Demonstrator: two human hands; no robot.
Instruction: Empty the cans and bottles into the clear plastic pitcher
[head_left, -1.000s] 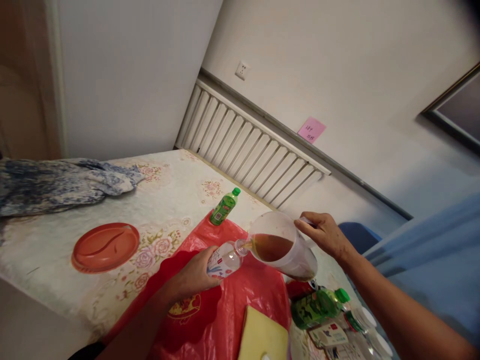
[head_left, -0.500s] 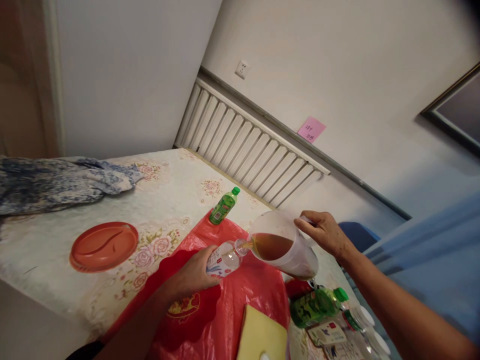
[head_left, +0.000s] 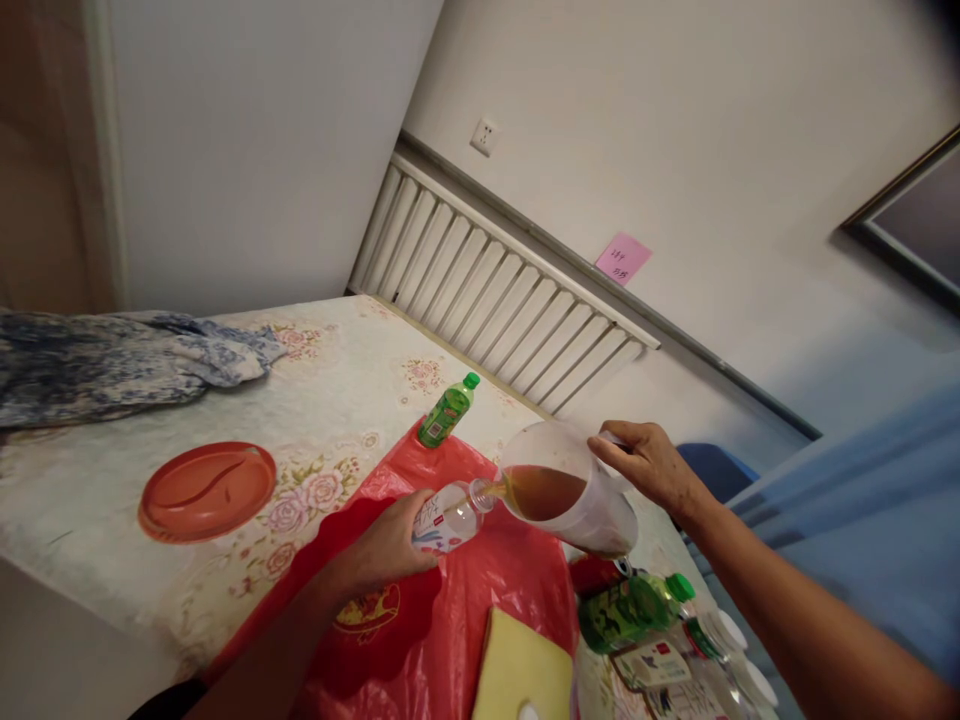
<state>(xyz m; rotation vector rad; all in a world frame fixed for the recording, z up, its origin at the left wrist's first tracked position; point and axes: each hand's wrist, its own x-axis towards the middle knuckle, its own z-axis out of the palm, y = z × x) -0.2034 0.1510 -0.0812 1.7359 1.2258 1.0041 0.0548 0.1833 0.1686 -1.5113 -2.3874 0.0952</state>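
Observation:
My left hand (head_left: 386,545) is wrapped round a clear plastic bottle (head_left: 448,518) with a white printed label, its uncapped mouth tilted toward the right. A translucent plastic pitcher (head_left: 566,500) leans over that mouth, and a thin stream of brown liquid (head_left: 546,492) runs from its lip into the bottle. With closed fingers my right hand (head_left: 646,462) grips the pitcher's handle. Both vessels are above a red plastic sheet (head_left: 480,590). Behind the bottle, a small green bottle (head_left: 448,410) with a green cap stands at the sheet's far edge.
Several bottles, among them a larger green one (head_left: 630,612), and a red can (head_left: 596,573) crowd the right side. A yellow pad (head_left: 523,668) lies in front. On the flowered tablecloth (head_left: 330,360) are an orange-red divided lid (head_left: 208,492) and a patterned cloth (head_left: 135,365). A radiator (head_left: 495,280) borders the back.
The liquid keeps flowing from the pitcher into the bottle. Both hands hold nearly the same positions as before.

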